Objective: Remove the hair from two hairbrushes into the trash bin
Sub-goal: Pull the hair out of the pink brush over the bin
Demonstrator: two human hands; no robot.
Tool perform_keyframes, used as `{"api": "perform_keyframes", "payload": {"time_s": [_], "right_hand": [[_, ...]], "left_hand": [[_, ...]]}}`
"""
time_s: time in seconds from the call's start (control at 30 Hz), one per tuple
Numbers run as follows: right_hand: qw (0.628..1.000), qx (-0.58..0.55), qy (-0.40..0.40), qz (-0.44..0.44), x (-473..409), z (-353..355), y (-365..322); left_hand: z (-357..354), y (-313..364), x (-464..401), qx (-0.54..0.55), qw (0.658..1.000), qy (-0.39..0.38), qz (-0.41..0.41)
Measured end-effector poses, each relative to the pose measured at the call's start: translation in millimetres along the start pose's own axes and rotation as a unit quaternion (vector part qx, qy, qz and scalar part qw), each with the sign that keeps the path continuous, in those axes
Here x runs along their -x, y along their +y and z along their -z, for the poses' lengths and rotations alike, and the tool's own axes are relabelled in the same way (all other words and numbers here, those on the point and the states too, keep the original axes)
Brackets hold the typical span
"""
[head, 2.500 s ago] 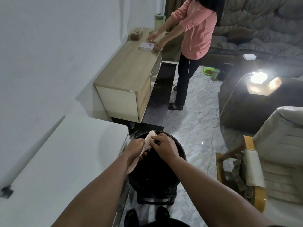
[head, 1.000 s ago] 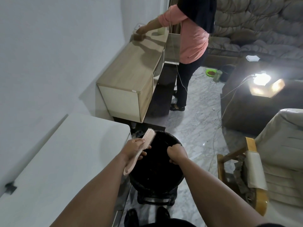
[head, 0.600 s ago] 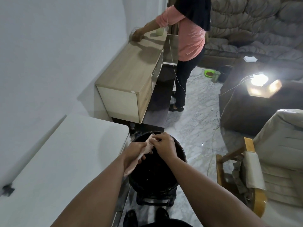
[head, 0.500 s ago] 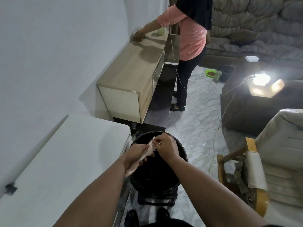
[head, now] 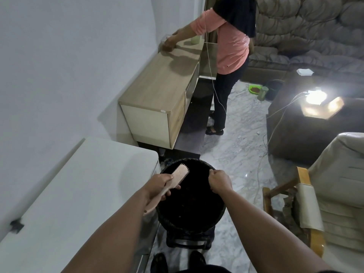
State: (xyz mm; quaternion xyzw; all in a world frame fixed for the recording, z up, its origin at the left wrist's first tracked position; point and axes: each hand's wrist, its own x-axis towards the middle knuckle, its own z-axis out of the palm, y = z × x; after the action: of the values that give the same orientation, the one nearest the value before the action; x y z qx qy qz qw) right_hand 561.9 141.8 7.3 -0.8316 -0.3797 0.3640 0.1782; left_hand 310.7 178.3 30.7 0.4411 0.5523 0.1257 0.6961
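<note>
My left hand [head: 159, 186] grips a pale pink hairbrush [head: 177, 177] by its handle, bristles facing right, over the left rim of a round black trash bin [head: 189, 225] on the floor. My right hand [head: 219, 182] hovers over the bin's right side with its fingers pinched together; whether there is hair between them is too small to tell. The two hands are apart. Only one hairbrush is in view.
A white table [head: 69, 194] lies to my left against the wall. Beyond it stands a wooden cabinet [head: 157, 95] where a person in a pink top [head: 230, 46] is wiping. A cushioned wooden chair [head: 325, 194] is at my right, a lit lamp [head: 315, 99] behind.
Half a second ago my right hand's fingers were on the brush bristles. It has pulled away to the right over the bin, and the brush head is uncovered.
</note>
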Motion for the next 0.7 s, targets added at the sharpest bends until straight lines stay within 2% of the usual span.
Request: {"api": "perform_keyframes", "payload": {"time_s": [0.07, 0.13, 0.2, 0.27, 0.33, 0.5, 0.57, 0.63, 0.7], "right_hand": [[0.995, -0.088, -0.035, 0.031, 5, -12, -5], [0.974, -0.176, -0.115, 0.079, 9, -19, -15], [0.955, -0.211, -0.177, 0.106, 14, -24, -27], [0.952, -0.237, -0.174, 0.084, 14, -25, -31], [0.956, -0.256, -0.139, 0.036, 10, -20, -26], [0.974, -0.2, -0.04, -0.102, -11, -8, 10], [0.976, -0.159, -0.064, -0.135, -10, 0, 15], [0.983, -0.09, -0.107, -0.116, -8, 5, 15], [0.995, -0.04, -0.095, -0.016, -2, 4, 9]], "left_hand": [[-3, 2, 1, 0.001, 1.0, -0.002, 0.003], [-8, 6, 0, 0.0, 1.0, -0.013, 0.008], [-12, 9, 0, 0.026, 0.999, -0.033, 0.019], [-12, 12, 3, 0.062, 0.996, -0.058, 0.032], [-9, 16, 9, 0.075, 0.993, -0.075, 0.044], [0, 15, 14, 0.098, 0.994, -0.028, 0.034], [0, 13, 13, 0.098, 0.995, 0.0, 0.026], [-1, 12, 11, 0.096, 0.995, 0.03, 0.015], [-5, 13, 8, 0.085, 0.995, 0.052, 0.009]]}}
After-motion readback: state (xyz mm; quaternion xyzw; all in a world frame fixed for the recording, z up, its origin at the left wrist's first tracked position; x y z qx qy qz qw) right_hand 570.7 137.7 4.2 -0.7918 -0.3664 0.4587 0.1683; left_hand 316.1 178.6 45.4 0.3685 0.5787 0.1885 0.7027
